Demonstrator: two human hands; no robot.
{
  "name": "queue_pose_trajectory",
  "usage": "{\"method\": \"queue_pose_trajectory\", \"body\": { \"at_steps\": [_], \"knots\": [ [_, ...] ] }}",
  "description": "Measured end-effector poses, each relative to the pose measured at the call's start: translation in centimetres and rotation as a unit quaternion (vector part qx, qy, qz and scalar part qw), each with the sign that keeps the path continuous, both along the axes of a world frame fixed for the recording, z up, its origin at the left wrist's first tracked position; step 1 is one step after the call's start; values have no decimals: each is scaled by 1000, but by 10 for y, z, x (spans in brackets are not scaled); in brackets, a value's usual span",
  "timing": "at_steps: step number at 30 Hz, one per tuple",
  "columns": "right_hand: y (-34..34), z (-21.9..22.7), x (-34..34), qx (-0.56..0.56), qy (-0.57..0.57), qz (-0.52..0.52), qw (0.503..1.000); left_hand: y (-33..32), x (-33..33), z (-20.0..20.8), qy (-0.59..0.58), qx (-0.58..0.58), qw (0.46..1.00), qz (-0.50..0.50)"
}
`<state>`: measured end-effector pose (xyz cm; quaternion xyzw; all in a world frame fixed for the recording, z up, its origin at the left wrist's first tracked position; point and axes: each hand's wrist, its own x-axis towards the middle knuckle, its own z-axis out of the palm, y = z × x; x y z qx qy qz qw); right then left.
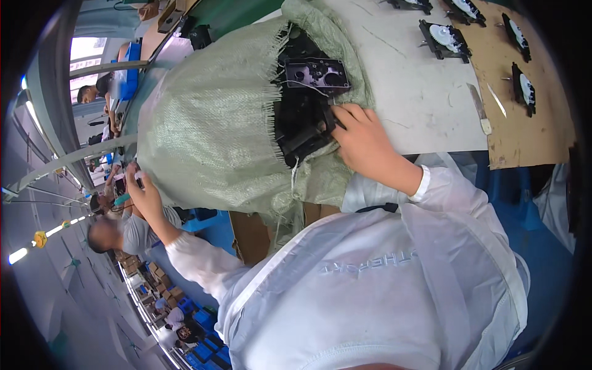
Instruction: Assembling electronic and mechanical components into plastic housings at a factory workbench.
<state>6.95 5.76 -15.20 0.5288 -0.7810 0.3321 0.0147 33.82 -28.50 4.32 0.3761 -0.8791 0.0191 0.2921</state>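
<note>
A large pale green woven sack (209, 123) lies on the table with its frayed mouth turned to the right. Black plastic parts (299, 117) fill the opening, and on top of them rests a dark rectangular housing (316, 75) with round holes and a white wire. My right hand (367, 142) is at the mouth, its fingers closed around the edge of a black plastic part (330, 118); some fingertips are hidden. Beside the sack's left end is my left hand (146, 196), thumb and fingers apart, with nothing visible between them.
Several black assemblies with white gears (445, 38) stand on the white tabletop (407, 80) and on a brown board (542, 132) at the right. A knife-like blade (478, 108) lies by the board's edge. Another person (132, 234) sits at the left, and a cardboard box (250, 234) is below the sack.
</note>
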Motion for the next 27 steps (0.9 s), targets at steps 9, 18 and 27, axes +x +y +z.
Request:
{"method": "queue_pose_trajectory", "body": {
  "at_steps": [9,18,27],
  "knots": [
    [23,-14,-1,-82,-4,76,994,241,-92,-67,-250,31,934,-253],
    [98,21,-33,-152,-39,-63,986,259,-83,-80,-295,-38,944,-143],
    [192,37,-64,40,23,-424,904,236,-86,-75,-293,-117,922,-223]
  ]
}}
